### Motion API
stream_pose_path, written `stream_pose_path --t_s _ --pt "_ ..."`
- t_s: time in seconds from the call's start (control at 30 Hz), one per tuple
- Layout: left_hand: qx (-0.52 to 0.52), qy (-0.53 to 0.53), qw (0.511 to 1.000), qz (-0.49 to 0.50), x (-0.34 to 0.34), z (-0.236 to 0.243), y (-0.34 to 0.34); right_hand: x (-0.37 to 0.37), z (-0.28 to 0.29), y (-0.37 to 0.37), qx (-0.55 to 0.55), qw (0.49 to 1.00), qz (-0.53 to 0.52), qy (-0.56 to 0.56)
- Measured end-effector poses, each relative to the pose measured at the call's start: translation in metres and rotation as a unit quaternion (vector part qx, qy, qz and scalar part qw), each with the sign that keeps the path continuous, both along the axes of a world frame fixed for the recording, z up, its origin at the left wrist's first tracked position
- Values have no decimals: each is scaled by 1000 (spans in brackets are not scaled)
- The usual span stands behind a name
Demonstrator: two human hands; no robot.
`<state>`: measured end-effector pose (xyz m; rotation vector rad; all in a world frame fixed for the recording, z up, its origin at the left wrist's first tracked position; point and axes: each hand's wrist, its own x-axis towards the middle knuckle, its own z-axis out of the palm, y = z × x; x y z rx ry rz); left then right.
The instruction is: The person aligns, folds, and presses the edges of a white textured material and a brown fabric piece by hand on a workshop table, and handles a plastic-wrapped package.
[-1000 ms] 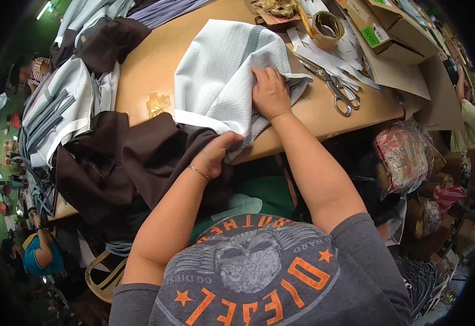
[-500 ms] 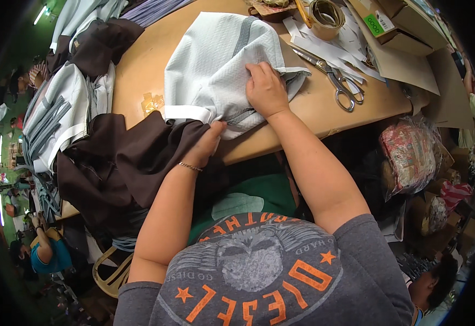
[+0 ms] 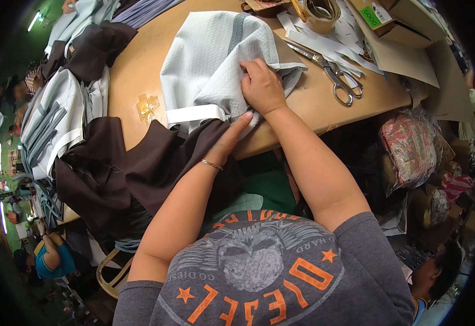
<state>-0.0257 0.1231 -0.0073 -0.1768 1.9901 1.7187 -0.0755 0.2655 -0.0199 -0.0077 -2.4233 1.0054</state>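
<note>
A light grey textured fabric piece (image 3: pixel 194 60) with a darker grey stripe and a white band (image 3: pixel 194 113) lies bunched on the tan table (image 3: pixel 131 65). My right hand (image 3: pixel 262 87) has curled fingers closed on its folded middle. My left hand (image 3: pixel 233 136) grips the lower edge where dark brown fabric (image 3: pixel 156 163) meets the grey piece; its thumb shows on top, other fingers hidden underneath. Brown fabric drapes over the front edge. Large metal scissors (image 3: pixel 332 76) lie right of the grey piece.
White strips (image 3: pixel 302 43), a cardboard roll (image 3: pixel 321 13) and boxes (image 3: pixel 395 27) fill the back right. Fabric piles (image 3: pixel 58 114) cover the left. A bagged bundle (image 3: pixel 408 152) sits below the right edge. Co-workers are at lower left (image 3: pixel 52 255) and lower right (image 3: pixel 433 271).
My left hand has moved right and slightly up along the fabric edge, nearer my right hand. The grey piece and right hand have shifted slightly left and up.
</note>
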Motion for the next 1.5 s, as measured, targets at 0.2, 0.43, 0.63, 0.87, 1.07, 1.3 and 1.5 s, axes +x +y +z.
stream_pose_path --t_s 0.2,0.43,0.63,0.87,1.07,1.3,1.5 --pt "-50 40 996 64 -8 -38 0 1 1 -1 13 1000 -14 21" --pt "125 -105 987 -1 -2 16 0 -2 1 6 -53 998 17 17" --pt "120 5 993 20 23 3 -37 -4 1 4 -53 998 17 5" --pt "173 -46 982 62 58 49 -52 -5 -2 9 -44 998 16 -40" --pt "204 -13 970 133 75 36 -68 -5 -1 6 -44 998 6 -47" --pt "244 -14 946 214 70 15 -82 -7 4 -2 -26 997 -4 -67" --pt "-198 250 927 -198 84 34 -128 -3 -3 6 -15 999 33 -2"
